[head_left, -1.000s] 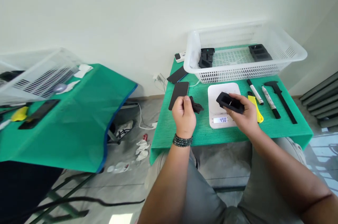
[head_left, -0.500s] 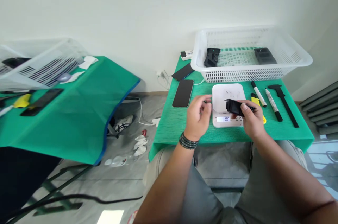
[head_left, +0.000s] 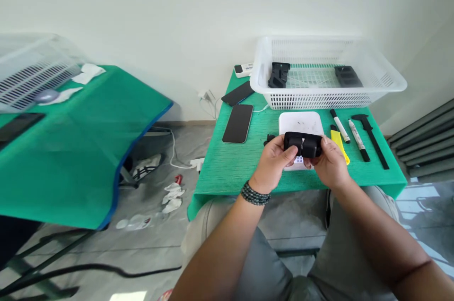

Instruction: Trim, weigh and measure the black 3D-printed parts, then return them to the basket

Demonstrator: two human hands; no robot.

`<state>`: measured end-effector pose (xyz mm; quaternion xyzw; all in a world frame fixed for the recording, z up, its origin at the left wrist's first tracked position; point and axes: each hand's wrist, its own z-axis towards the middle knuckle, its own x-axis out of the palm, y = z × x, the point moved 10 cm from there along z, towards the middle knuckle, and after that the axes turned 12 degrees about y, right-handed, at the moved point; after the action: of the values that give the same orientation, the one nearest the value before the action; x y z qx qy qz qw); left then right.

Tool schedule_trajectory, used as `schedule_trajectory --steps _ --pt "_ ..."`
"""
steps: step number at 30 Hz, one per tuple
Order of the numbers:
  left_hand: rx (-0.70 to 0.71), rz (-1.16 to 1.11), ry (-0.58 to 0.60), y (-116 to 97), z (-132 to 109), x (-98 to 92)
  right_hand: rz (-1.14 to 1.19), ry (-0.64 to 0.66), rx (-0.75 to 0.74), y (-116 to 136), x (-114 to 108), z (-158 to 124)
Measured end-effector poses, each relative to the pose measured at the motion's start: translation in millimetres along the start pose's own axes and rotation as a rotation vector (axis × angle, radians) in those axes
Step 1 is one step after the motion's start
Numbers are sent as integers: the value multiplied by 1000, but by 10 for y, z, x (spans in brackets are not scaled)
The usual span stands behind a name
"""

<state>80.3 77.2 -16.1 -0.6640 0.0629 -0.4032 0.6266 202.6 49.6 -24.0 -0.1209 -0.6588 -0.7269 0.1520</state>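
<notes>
Between both hands I grip a black plastic part (head_left: 308, 146), a shallow housing with two rounded humps side by side. My left hand (head_left: 270, 163) pinches its left end, thumb on the front. Closed on the right end is my right hand (head_left: 332, 163). Right beneath the part lies a white digital scale (head_left: 301, 121); its display, partly covered by the fingers, reads about 0.0. A small dark piece (head_left: 269, 138) shows just beyond my left hand, partly hidden; I cannot tell whether the hand touches it.
A white basket (head_left: 321, 100) holding black plastic parts stands at the back. Right of the scale lie a yellow cutter (head_left: 339, 142), two markers (head_left: 359, 140) and a black caliper (head_left: 372, 142). Left are a phone (head_left: 238, 124) and another dark phone (head_left: 238, 93). A second green table (head_left: 88, 150) stands left.
My left hand, empty before, has moved right and taken the part's left end. The part has turned to lie level across both hands. The view has shifted slightly right.
</notes>
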Motion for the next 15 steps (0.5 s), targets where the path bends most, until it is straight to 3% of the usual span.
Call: schedule_trajectory --steps 6,11,15 --pt "-116 -219 143 78 -44 128 71 109 95 -46 137 32" --pt "-128 -229 267 78 -104 264 168 194 141 -44 260 37" --pt "-165 -226 283 138 -126 294 215 235 183 -105 292 41"
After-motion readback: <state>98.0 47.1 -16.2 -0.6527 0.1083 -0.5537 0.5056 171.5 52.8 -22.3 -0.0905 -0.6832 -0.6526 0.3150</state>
